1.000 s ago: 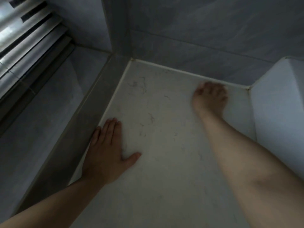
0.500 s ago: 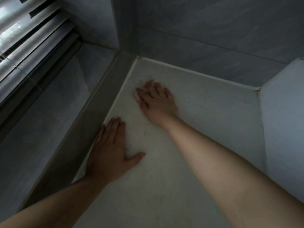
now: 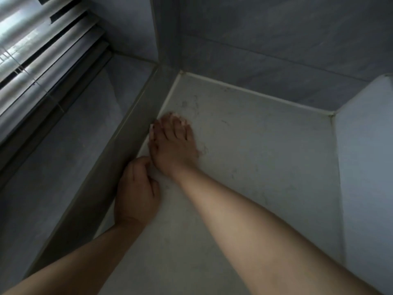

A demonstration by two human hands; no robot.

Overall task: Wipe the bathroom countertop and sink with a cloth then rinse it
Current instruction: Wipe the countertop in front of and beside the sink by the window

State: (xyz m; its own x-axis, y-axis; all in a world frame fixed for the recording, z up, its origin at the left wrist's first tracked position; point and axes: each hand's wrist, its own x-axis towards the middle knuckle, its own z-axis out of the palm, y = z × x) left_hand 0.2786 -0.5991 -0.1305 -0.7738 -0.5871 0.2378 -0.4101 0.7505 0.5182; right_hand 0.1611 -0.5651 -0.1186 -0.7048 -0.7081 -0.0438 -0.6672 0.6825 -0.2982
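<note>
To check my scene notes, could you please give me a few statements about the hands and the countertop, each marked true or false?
1. The right hand rests on the countertop by its left edge. True.
2. The left hand lies flat with fingers spread. False: its fingers are curled.
3. Slatted blinds show at the upper left. True.
4. The hands are at opposite ends of the countertop. False: they are close together, the right just beyond the left.
</note>
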